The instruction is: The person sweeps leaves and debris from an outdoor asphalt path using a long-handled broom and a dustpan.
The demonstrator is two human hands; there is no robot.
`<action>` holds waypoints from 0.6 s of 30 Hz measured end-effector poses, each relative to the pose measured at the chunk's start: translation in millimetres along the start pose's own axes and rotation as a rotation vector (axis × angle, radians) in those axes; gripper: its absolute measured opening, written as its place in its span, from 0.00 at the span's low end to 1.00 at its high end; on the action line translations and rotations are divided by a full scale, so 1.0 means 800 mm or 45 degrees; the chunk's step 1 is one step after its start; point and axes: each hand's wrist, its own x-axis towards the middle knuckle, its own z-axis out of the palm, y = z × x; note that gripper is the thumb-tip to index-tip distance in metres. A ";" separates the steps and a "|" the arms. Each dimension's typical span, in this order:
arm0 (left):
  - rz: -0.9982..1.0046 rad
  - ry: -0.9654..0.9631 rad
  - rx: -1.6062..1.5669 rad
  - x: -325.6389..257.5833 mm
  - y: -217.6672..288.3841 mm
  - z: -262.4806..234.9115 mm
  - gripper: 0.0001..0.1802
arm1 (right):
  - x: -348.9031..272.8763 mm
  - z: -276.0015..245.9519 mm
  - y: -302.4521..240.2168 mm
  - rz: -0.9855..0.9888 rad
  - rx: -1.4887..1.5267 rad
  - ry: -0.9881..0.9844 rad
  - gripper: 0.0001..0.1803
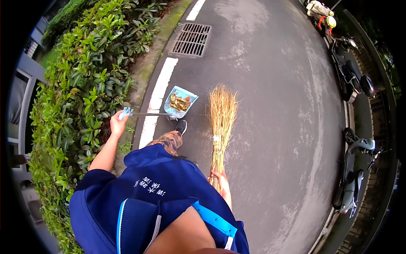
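While the right hand [222, 183] is wrapped round the stalks of a twig broom [221, 122], bristles fanned out ahead, the left hand [118, 123] grips the blue handle end of a long-handled dustpan [192, 98]. Pan's just right of the white road line [159, 93] with some dry brown leaves [179, 103] in it, can't tell if it's touching the asphalt [275, 127]. Bit further up there's a drain grate [191, 40], and a couple of scooters [352, 175] are parked way over on the right.
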 end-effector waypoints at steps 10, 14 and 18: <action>-0.152 -0.083 0.029 0.113 0.003 0.089 0.19 | 0.132 0.137 -0.155 0.050 -0.247 0.017 0.25; -0.293 -0.133 0.087 0.164 0.018 0.103 0.20 | 0.199 0.193 -0.219 0.141 -0.352 0.050 0.27; -0.284 -0.256 0.133 0.237 0.033 0.109 0.18 | 0.245 0.255 -0.270 0.144 -0.423 -0.048 0.26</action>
